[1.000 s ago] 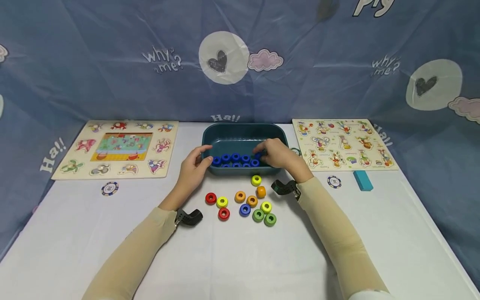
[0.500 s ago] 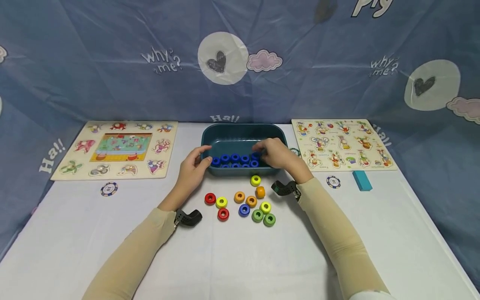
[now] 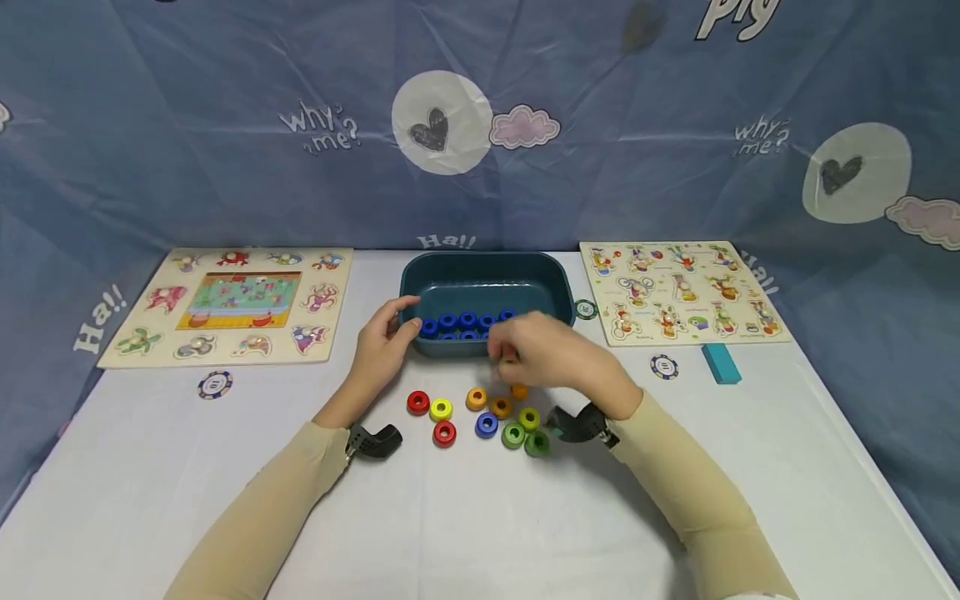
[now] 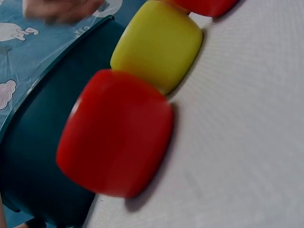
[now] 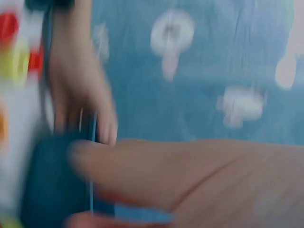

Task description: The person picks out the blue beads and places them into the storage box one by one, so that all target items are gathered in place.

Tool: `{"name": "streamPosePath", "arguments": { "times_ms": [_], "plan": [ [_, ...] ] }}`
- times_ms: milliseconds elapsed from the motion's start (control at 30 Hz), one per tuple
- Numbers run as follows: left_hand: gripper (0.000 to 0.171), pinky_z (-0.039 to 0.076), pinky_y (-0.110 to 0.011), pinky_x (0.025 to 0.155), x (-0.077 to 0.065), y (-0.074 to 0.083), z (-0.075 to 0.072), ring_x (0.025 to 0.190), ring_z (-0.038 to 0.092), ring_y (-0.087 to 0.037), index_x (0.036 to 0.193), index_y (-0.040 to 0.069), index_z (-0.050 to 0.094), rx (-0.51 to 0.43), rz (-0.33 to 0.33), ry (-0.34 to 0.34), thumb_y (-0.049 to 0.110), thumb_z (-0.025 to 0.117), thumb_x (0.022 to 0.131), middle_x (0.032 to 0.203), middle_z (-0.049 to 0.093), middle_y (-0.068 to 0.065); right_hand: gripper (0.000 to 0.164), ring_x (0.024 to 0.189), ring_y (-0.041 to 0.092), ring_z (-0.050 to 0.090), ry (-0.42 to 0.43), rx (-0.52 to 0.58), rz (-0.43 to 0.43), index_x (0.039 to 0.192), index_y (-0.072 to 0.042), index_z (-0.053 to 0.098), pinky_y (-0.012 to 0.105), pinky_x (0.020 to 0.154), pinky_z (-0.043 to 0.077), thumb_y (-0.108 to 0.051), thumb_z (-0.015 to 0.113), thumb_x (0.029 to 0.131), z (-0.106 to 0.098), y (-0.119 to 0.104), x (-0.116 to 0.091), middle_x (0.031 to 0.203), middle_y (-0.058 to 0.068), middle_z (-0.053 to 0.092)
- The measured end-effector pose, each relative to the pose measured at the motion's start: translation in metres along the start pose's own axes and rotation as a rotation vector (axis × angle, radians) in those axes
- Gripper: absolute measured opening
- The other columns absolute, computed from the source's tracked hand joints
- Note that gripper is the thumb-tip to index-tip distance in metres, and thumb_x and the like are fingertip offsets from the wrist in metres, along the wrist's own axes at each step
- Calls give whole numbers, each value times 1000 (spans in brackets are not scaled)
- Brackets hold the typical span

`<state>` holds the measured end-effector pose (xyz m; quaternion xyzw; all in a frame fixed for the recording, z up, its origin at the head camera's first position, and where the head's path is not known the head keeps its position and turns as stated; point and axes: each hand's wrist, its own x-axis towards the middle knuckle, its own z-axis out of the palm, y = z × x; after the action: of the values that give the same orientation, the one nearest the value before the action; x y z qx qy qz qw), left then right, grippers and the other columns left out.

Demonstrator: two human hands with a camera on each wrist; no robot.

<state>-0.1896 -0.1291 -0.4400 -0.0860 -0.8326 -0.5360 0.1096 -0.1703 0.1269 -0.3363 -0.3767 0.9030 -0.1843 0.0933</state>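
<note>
A dark teal bin (image 3: 487,293) holds several blue beads (image 3: 468,320) lined along its near side. My left hand (image 3: 381,346) grips the bin's left end, its thumb and fingers at the rim. My right hand (image 3: 558,357) is over the bin's near right edge, fingers loosely bent and apart, with nothing seen between them; it is blurred in the right wrist view. Below it lie loose beads: orange (image 3: 476,398), blue (image 3: 487,425) and green (image 3: 513,434). A red bead (image 4: 116,135) and a yellow bead (image 4: 156,45) stand close before the bin in the left wrist view.
A wooden puzzle board (image 3: 315,258) lies left of the bin, another puzzle board (image 3: 697,312) to its right. Poker chips (image 3: 215,385) and a teal block (image 3: 722,364) lie near the boards. A printed blue curtain (image 3: 630,183) hangs behind the table.
My right hand has left the bin's inside and come nearer, over its front edge, now covering the closest yellow bead. The blue bead it was touching stays in the bin. The left hand keeps its place.
</note>
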Motion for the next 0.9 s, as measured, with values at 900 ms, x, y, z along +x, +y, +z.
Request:
{"name": "streamPosePath", "arguments": {
  "times_ms": [900],
  "plan": [
    [38,41,-17,72,2,-2,0,85,48,-14,134,15,57,-26,2,-5,20,58,96,132,57,-9,34,79,22,63,319,-76,73,115,-3,67,34,69,53,1,69,81,-2,34,9,104,15,69]
  ]
}}
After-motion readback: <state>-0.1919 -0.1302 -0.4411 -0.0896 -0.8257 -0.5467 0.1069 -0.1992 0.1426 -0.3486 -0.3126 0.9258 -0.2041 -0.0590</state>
